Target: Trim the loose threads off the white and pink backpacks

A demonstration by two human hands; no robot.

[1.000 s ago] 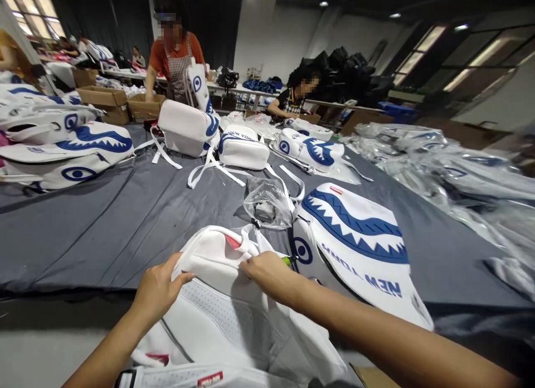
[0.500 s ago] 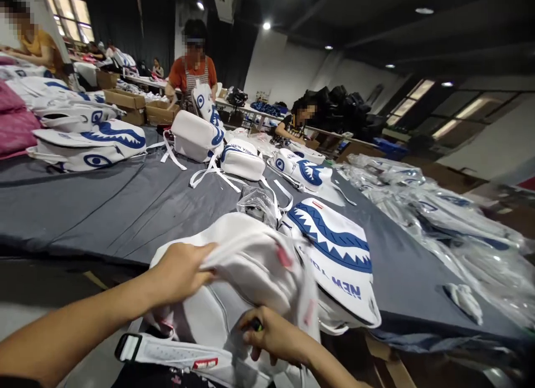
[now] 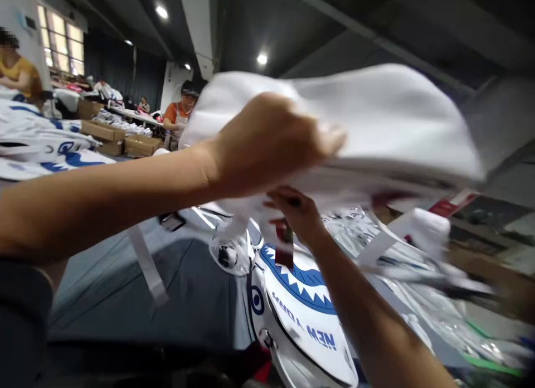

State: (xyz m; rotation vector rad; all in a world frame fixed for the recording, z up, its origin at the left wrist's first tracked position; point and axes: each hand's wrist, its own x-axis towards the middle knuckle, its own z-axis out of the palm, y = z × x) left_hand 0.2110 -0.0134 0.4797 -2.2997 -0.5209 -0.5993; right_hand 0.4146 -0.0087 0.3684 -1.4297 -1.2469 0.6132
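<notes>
A white backpack (image 3: 388, 120) is raised in front of me, blurred by motion, its straps hanging loose. My left hand (image 3: 276, 137) is closed on its near side, the fingertips smeared. Beneath the bag, my right hand (image 3: 295, 209) is curled around a small dark object (image 3: 295, 202) whose kind I cannot make out. A dark red tag (image 3: 284, 246) dangles just below that hand. Lower down, another white backpack (image 3: 292, 304) with a blue shark-mouth print and NEW YORK lettering lies on the table (image 3: 184, 287).
White backpacks (image 3: 37, 131) are piled at the left. Cardboard boxes (image 3: 140, 145) stand beyond, near a person in orange (image 3: 173, 112); another in yellow (image 3: 25, 73) is at far left. Plastic-wrapped bags (image 3: 443, 304) lie to the right, and clear plastic (image 3: 229, 254) is on the table.
The white backpack has been lifted from the table's near edge to head height and turned, both hands rising with it. The view has tilted up and shifted.
</notes>
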